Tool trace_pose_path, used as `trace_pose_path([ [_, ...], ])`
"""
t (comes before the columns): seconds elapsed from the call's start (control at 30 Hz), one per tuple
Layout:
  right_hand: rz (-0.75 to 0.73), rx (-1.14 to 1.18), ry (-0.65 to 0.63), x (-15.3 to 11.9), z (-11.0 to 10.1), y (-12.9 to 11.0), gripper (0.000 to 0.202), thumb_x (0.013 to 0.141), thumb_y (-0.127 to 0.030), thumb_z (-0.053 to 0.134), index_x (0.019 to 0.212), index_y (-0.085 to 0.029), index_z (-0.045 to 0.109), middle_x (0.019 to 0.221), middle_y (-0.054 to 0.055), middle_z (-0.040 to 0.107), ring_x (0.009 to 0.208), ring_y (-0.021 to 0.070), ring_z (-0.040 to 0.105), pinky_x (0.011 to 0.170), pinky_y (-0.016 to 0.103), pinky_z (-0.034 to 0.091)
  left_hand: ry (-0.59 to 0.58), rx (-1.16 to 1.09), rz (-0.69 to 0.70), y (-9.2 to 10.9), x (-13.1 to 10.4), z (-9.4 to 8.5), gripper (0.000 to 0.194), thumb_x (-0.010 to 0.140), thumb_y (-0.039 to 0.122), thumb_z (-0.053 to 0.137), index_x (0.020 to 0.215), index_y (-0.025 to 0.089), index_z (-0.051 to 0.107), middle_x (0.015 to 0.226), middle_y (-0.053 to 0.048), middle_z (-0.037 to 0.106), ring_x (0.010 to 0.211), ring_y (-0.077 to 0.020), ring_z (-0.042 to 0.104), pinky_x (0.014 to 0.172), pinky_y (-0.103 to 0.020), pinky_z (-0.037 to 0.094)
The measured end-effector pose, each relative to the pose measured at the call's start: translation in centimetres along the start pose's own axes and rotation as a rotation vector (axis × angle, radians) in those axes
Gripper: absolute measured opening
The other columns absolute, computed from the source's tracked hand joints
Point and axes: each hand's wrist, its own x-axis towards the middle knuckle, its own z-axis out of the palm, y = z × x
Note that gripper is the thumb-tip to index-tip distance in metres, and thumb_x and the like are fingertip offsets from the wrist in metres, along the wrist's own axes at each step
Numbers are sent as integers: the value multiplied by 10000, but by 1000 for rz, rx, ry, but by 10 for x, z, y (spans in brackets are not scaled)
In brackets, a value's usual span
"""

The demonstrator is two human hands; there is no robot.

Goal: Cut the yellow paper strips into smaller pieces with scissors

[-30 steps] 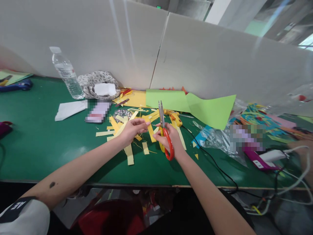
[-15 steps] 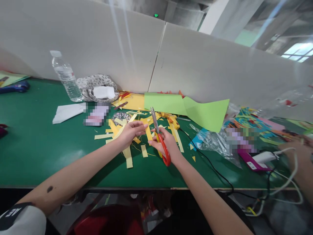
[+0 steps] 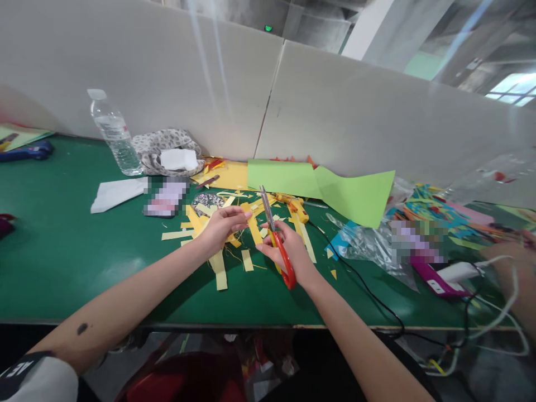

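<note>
A ribbed clear plastic bottle stands on the smooth green desk at left, beside a speckled, crumpled cloth. Further right, above scattered paper scraps, the left hand pinches the upper end of a flat, narrow yellow paper strip, its lower end at the thumb of the right hand, which grips scissors with slim metal blades and smooth red-and-yellow handles; beyond lies crinkled transparent plastic.

A clear bottle stands beside a spotted cloth. A white tissue lies by a pixelated phone. Rightward, a crumpled plastic bag sits near a white cable.
</note>
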Motion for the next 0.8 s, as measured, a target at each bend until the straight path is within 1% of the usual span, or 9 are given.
trace_pose_path([
  [0.07,8,4,-4,0,-3,-1,401,591,-202,658,975,-212,542,639,-32,642,612,152,622,683,298,480,12,-34,7,7,-1,1,222,576,171,796,679,128,603,660,24,603,589,-51,580,640,-176,495],
  [0.23,50,5,43,-8,-6,-2,323,614,-257,656,921,-225,561,604,-43,635,587,152,617,667,310,486,53,-2,179,39,-6,-6,225,607,216,781,736,162,605,699,32,605,604,-53,569,572,-150,463],
  [0.37,175,177,21,-18,-4,-4,392,621,-382,673,952,-225,532,643,-36,618,484,129,563,496,279,478,-73,468,141,56,-2,-28,259,600,213,776,809,176,628,636,12,623,553,-89,563,534,-191,451],
  [0.47,277,283,-117,-26,-1,-10,426,613,-421,677,953,-217,521,600,-33,603,411,105,491,405,248,431,-240,820,102,61,12,-48,281,585,213,769,843,177,664,665,-35,661,599,-151,611,538,-228,465],
  [0.5,302,302,-180,-30,0,-12,441,602,-419,687,955,-214,521,602,-29,609,400,97,476,396,240,422,-244,890,154,63,17,-53,289,569,207,771,842,185,676,704,-43,673,614,-160,619,535,-228,464],
  [0.57,344,313,-196,-37,2,-15,433,601,-417,680,951,-218,524,585,-39,595,381,81,431,367,217,379,-223,999,308,68,25,-61,275,595,186,738,865,213,688,805,-44,692,629,-154,619,541,-220,457],
  [0.63,336,288,-183,-44,2,-16,383,605,-404,671,913,-220,540,567,-50,570,392,73,417,386,207,362,-167,1113,416,76,29,-65,213,654,161,676,856,225,690,723,-27,687,635,-156,617,547,-210,446],
  [0.7,309,266,-153,-50,1,-16,355,581,-371,691,866,-210,555,539,-53,542,456,79,454,468,207,384,-114,1220,457,84,30,-68,202,672,160,652,855,238,688,737,-19,693,620,-155,616,519,-205,421],
  [0.8,353,261,-129,-57,-5,-13,342,590,-382,686,859,-215,557,511,-68,490,446,65,395,461,203,328,-155,1342,477,93,30,-69,53,691,235,662,733,244,693,681,-9,686,544,-149,591,479,-212,373],
])
